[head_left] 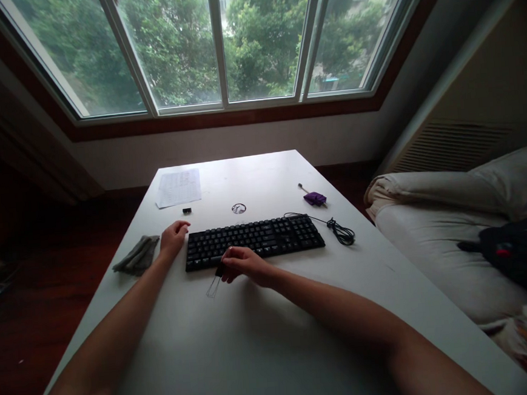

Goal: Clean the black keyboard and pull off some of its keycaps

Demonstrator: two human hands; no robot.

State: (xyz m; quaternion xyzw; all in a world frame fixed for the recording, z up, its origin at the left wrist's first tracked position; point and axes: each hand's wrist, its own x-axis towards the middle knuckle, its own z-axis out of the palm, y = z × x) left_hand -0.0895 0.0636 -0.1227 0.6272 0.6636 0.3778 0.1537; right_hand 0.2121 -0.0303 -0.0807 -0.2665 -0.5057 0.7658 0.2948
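A black keyboard (254, 238) lies across the white table. My right hand (245, 264) is over its front edge, closed on the dark handle of a wire keycap puller (214, 282). The puller's thin wire loops point down and toward me, with nothing visible between them. My left hand (173, 238) rests at the keyboard's upper left corner, fingers stretched forward and holding nothing that I can see. Just beyond that hand sits a small black piece (187, 211), too small to name for certain.
A grey cloth (137, 256) lies left of my left forearm. Papers (178, 188), a round picture disc (239, 208) and a folded purple umbrella (315, 199) are farther back. The keyboard's coiled cable (342, 233) lies to the right. A pale sofa (430, 233) stands beyond the table's right edge.
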